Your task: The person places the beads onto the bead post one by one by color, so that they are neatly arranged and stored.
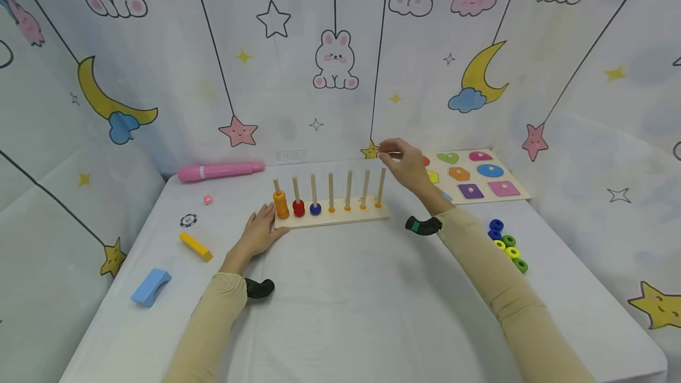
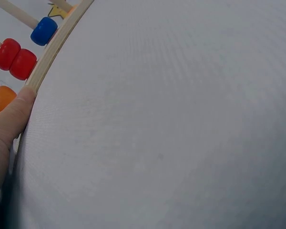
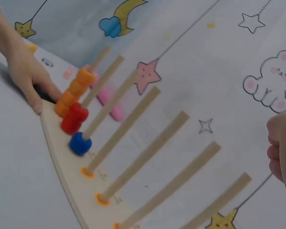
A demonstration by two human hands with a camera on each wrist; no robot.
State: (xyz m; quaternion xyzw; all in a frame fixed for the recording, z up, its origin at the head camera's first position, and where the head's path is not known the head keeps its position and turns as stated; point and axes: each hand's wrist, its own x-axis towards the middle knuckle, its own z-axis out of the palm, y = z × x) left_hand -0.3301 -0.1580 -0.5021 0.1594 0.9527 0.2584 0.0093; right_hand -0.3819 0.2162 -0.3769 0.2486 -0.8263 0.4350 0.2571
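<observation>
A wooden peg board (image 1: 340, 220) carries a row of upright pegs. Orange beads (image 1: 281, 204) are stacked on its leftmost peg, then red beads (image 1: 298, 208), then a blue bead (image 1: 315, 210); the other pegs are bare. My left hand (image 1: 259, 231) rests at the board's left end, fingers spread, with the thumb (image 2: 20, 107) touching its front edge. Above and beside the rightmost peg is my right hand (image 1: 408, 167), raised, thumb and fingers bent toward each other. No bead shows at its fingertips (image 3: 274, 152), though the space between them is hidden.
Loose blue, green and yellow beads (image 1: 509, 251) lie at right. A shape puzzle board (image 1: 492, 191) sits behind the right hand. At left are a pink marker (image 1: 223, 171), a small pink piece (image 1: 208, 200), a round token (image 1: 188, 220), a yellow block (image 1: 195, 246) and a blue arch block (image 1: 151, 287).
</observation>
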